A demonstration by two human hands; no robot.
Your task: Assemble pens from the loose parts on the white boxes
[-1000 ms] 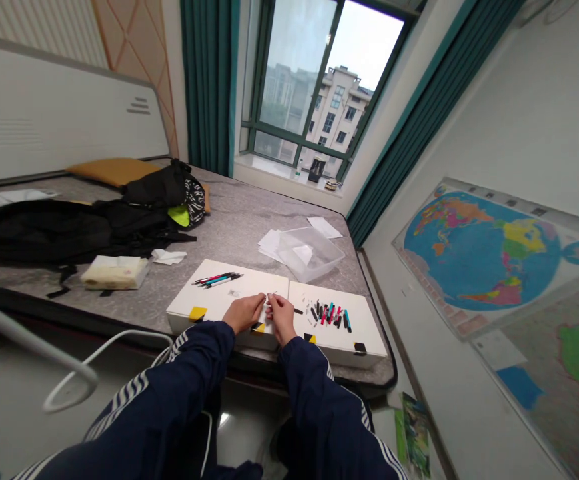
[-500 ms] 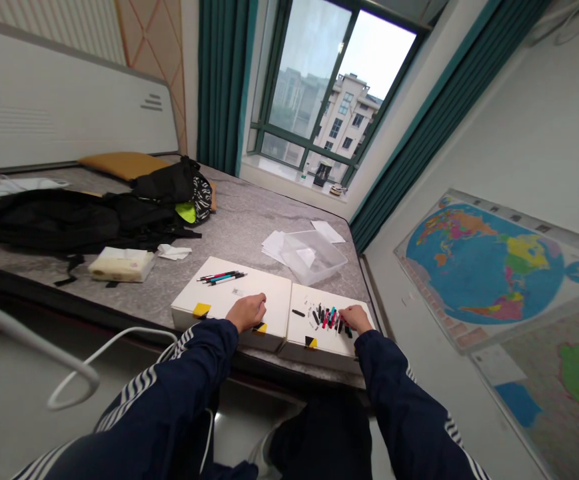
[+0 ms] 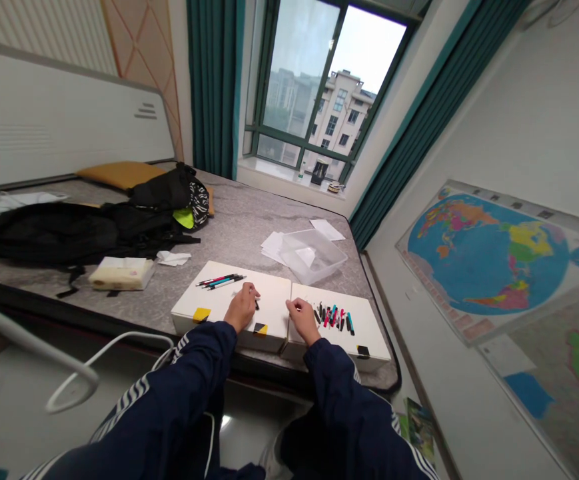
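Note:
My left hand is closed above the left white box, and a short black pen part shows at its fingertips. Behind it several assembled pens lie side by side on that box. My right hand is over the left part of the right white box, thumb and fingers pinched together; whatever is between them is too small to make out. Just right of it lie several loose pen parts in black, red, teal and white.
A clear plastic bin stands behind the boxes, beside white papers. To the left are a tissue pack, a crumpled tissue and a black backpack. A white cable loops near my left arm.
My right hand has moved left from the pen parts toward my left hand. My left hand has turned and lifted a little, so the black piece at its fingertips now shows.

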